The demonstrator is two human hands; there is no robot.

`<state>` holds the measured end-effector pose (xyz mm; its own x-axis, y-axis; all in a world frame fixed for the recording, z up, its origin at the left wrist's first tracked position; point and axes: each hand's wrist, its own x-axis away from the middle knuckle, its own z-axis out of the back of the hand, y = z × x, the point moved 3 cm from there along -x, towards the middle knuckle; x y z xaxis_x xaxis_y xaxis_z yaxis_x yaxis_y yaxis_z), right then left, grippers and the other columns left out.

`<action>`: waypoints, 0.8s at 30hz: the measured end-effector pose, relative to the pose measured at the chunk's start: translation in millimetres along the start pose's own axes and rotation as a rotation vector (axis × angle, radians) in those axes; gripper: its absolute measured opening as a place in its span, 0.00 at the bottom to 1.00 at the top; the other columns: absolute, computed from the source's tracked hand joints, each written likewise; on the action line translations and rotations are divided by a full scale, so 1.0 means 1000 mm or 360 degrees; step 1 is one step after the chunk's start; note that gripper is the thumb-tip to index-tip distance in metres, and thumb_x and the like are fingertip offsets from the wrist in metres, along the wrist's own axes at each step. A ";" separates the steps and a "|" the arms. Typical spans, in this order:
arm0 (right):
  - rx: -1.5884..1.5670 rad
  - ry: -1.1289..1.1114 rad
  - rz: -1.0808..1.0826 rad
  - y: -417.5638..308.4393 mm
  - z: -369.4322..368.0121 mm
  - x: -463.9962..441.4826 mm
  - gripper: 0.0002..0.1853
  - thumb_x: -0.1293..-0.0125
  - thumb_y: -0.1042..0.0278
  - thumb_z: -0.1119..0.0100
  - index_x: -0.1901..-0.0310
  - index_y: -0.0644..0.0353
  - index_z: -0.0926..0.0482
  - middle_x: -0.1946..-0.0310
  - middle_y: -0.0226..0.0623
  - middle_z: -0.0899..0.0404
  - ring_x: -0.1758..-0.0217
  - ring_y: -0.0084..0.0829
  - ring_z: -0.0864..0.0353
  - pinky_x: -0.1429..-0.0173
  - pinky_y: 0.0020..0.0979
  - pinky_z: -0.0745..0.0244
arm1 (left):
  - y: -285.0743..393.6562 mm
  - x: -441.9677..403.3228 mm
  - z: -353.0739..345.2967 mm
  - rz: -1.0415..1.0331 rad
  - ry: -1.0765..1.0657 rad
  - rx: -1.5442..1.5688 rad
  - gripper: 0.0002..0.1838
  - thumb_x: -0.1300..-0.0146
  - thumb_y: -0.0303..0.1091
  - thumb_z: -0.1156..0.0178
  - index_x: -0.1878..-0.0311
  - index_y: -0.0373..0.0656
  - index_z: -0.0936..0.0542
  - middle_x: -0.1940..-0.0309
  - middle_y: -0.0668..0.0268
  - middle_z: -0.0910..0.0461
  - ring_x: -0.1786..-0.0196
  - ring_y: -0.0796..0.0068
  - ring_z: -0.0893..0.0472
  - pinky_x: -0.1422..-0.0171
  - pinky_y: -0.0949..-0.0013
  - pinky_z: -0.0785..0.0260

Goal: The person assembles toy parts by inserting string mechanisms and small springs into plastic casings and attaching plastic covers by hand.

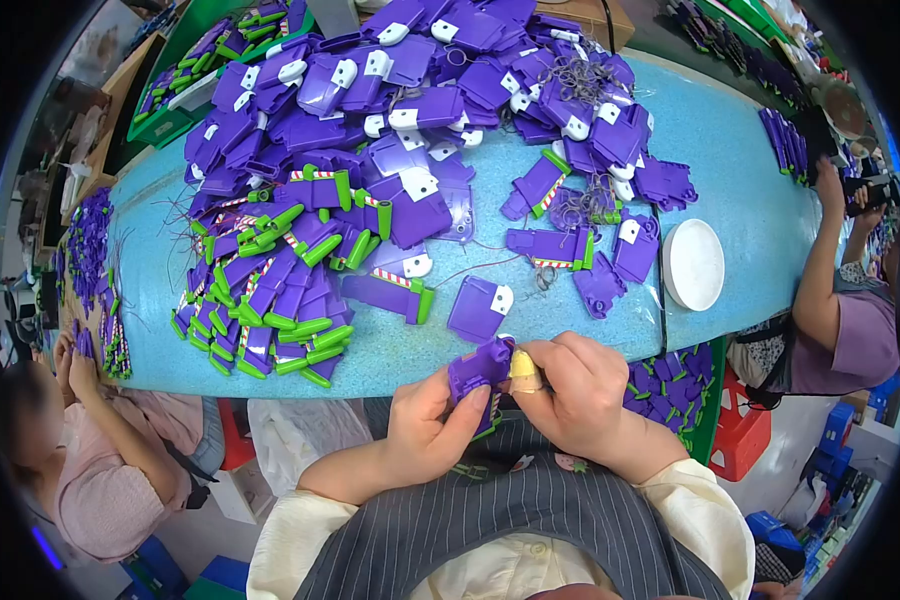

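Observation:
Close to the table's front edge, my left hand (428, 422) is closed on a small purple plastic part (476, 369), thumb in front. My right hand (582, 392) is closed at the same part's right end, its fingers curled. A yellow cover (523, 371) wraps the thumb tip of that hand. What lies between the right fingertips is too small to make out. Just beyond my hands lies a purple panel with a white corner (478, 309). To its left is a purple piece with a green edge and a red-striped strip (390, 292).
A large heap of purple panels with white corners (330, 85) covers the table's back. Green-edged purple pieces (270, 290) pile up at left. Thin wires (580, 75) lie on the heap. At right is a white bowl (693, 264). Co-workers sit left and right. Green bins (170, 115) hold more pieces.

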<state>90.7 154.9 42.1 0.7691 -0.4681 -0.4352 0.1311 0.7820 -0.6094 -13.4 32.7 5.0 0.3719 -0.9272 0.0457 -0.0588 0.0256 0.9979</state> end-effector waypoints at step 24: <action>-0.0953 -0.0229 -0.0415 0.012 -0.022 0.000 0.18 0.44 0.77 0.45 0.50 0.68 0.27 0.49 0.48 0.25 0.55 0.32 0.24 0.55 0.28 0.28 | 0.006 -0.011 0.005 -0.0232 0.0287 -0.0231 0.15 0.39 0.22 0.46 0.48 0.31 0.28 0.60 0.53 0.20 0.65 0.66 0.18 0.62 0.70 0.26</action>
<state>78.7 155.4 19.9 0.8406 -0.5186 -0.1563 -0.0139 0.2678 -0.9634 -22.7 41.2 10.1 0.5263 -0.8439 -0.1044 0.1357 -0.0379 0.9900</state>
